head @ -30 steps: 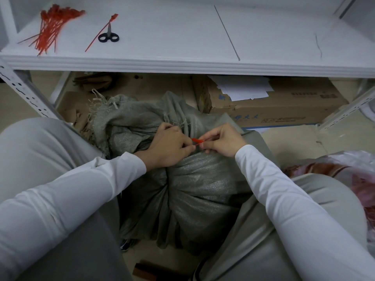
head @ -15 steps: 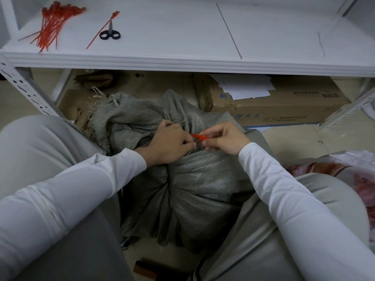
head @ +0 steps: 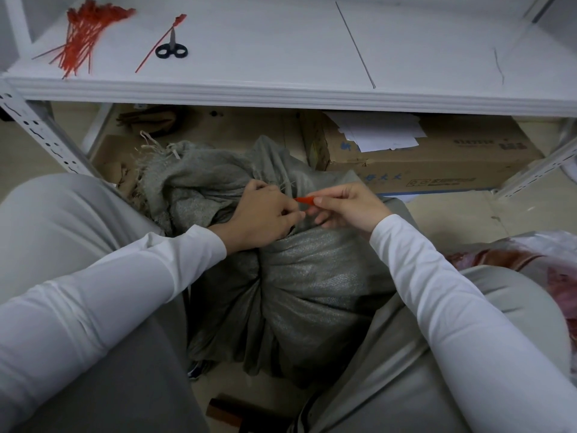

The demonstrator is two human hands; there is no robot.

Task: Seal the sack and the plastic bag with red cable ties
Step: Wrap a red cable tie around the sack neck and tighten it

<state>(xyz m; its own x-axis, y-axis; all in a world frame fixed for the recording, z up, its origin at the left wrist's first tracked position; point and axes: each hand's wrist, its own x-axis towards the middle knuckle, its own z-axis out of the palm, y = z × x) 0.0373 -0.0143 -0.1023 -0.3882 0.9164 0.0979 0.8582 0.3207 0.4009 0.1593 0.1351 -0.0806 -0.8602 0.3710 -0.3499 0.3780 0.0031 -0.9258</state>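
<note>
The right hand (head: 346,207), pinching the red cable tie (head: 304,200), has drawn rightward from the left hand (head: 262,217), whose curled fingers grip the gathered neck of the sack (head: 312,276) between the knees, so the tie seems to be cinching tighter.

Soft, even light falls from above you; the scene is moderately dim with a cool grey cast. The white shelf (head: 281,42) is the brightest area, evenly lit. Below it the space sinks into shadow, and the sack (head: 312,292) shows dark folds with a faint sheen. The wide lens bows the shelf's edge and stretches your sleeves (head: 93,292) at the lower corners. The far-left tie bundle (head: 84,35) looks slightly blurred.
</note>
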